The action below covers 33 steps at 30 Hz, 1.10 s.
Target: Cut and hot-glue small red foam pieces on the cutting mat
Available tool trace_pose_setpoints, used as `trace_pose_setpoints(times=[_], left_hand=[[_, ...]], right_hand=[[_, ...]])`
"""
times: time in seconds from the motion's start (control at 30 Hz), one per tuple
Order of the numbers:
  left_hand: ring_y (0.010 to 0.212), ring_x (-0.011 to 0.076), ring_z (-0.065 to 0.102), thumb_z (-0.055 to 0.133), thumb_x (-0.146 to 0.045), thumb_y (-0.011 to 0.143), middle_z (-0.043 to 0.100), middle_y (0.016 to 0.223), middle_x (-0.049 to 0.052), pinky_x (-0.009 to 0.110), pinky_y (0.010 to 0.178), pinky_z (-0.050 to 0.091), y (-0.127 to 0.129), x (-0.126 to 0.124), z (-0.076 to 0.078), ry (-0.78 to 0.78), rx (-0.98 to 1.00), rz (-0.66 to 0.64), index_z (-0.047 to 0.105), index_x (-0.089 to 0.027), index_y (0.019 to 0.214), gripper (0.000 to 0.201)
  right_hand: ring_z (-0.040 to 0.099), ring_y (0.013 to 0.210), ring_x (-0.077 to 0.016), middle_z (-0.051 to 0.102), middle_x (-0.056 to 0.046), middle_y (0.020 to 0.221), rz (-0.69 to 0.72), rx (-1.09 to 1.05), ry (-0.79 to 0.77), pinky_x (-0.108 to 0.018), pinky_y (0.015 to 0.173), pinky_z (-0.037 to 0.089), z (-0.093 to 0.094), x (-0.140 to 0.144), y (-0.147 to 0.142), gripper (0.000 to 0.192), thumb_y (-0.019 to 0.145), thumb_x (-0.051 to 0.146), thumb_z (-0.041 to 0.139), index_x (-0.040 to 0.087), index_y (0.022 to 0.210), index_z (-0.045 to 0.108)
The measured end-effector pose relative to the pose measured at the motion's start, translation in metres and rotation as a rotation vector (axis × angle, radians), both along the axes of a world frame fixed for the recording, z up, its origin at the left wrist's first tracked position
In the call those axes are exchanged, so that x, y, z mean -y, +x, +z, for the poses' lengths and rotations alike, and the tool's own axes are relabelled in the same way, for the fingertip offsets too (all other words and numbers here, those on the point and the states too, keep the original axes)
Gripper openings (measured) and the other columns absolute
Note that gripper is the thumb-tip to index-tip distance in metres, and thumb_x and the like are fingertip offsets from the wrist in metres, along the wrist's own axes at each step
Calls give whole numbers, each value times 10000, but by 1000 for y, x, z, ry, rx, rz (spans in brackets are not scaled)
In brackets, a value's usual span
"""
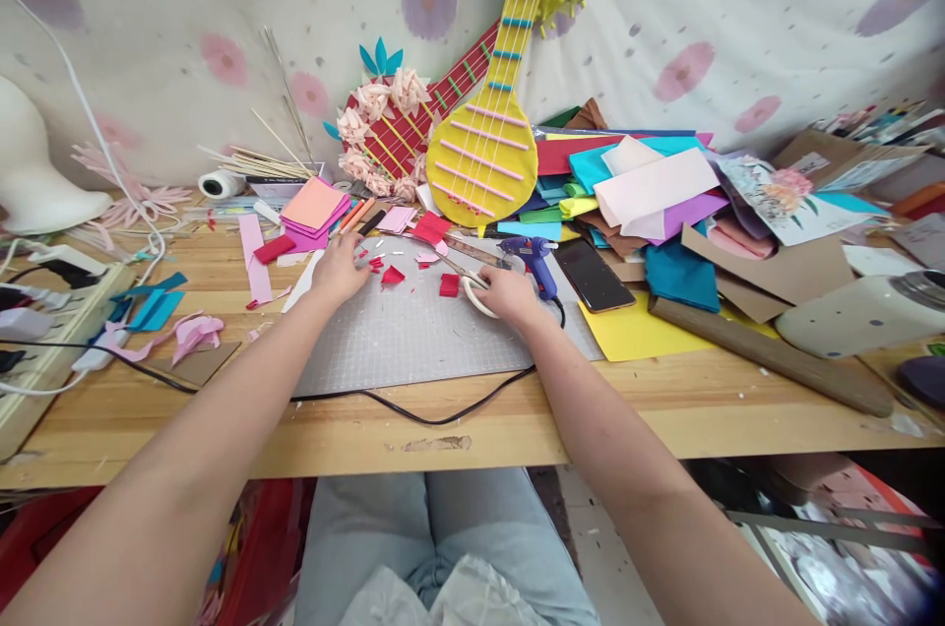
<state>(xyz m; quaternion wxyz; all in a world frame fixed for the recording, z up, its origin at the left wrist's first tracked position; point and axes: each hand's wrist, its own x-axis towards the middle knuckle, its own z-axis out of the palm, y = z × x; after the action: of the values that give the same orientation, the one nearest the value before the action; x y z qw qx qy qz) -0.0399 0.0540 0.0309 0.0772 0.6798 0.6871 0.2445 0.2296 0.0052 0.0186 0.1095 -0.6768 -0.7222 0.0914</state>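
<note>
My right hand [509, 294] is closed around the white handles of a pair of scissors [479, 298], whose metal blades point left and away over the grey cutting mat [384, 336]. My left hand [341, 270] rests at the mat's left side, fingers apart, close to small red scraps [376, 264]. Between the hands lie a red paper piece [393, 276] and a red square [448, 285]. Farther back is a larger red piece [431, 227]. A blue glue gun [537, 262] lies just beyond my right hand.
A yellow paper lute [483, 158] and a red one [391, 129] lean at the back. To the right are a phone [593, 274], heaped coloured paper [657, 183] and a wooden stick [768, 355]. A black cable [443, 421] crosses the front; a power strip [63, 341] sits left.
</note>
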Motion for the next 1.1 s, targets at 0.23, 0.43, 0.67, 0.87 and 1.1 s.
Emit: trace_pose_setpoints(times=[0.23,0.43,0.67,0.87,1.1], left_hand=[[744,206,569,533,-390,745,632,783,49,306,651,404,9,-13,9,-16,-65,119,599,-209,778,195],[916,258,559,592,-254,701,640,944,97,353,748,416,34,-32,-5,-69,-204,30,649,-211,902,214],[997,278,508,501,-186,752,600,980,138,368,835,392,45,-47,-14,-79,-344,-53,656,-167,821,171],[928,259,542,409,-212,812,624,911,126,376,828,387,41,-44,4,119,-191,45,604,-159,914,226],[809,207,561,431,-248,816,607,811,80,327,757,413,39,-27,10,194,315,92,558,-167,815,151]], right_hand=[[611,907,-290,665,-125,952,-170,32,-79,-347,709,439,2,0,-4,411,773,489,427,162,956,593],[615,907,-294,659,-148,961,-180,42,-101,-365,722,454,5,3,-8,412,784,459,409,138,963,596],[607,912,-294,647,-149,989,-125,66,-70,-356,719,461,11,8,-4,386,771,429,440,125,939,607],[606,918,-293,648,-152,973,-138,90,-120,-352,725,459,15,8,2,348,748,383,494,113,940,600],[581,988,-278,611,-174,1057,-166,85,-65,-333,807,441,10,4,1,405,756,345,547,75,1056,525]])
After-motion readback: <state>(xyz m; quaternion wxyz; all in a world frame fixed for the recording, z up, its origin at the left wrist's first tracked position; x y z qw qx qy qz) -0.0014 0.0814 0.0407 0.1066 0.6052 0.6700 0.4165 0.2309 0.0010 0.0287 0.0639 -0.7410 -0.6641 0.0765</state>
